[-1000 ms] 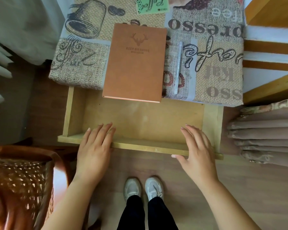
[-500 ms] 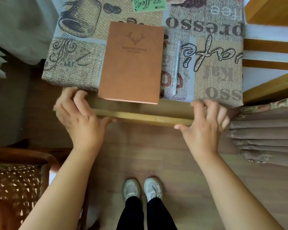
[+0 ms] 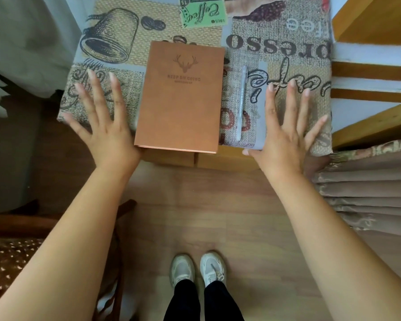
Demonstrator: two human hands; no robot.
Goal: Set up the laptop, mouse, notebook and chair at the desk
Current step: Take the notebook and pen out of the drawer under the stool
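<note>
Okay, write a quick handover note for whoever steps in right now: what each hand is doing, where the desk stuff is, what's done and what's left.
Left hand: open, fingers spread, holding nothing, left of the notebook.
Right hand: open, empty, right of the pen.
Notebook: closed, flat on the desk's coffee-print cloth, its near edge overhanging the desk front.
Drawer: pushed in under the desk edge.
Chair: off to the left, not at the desk yet.
Laptop and mouse: not in view.
Left: fetch laptop and mouse, pull the chair in.
</note>
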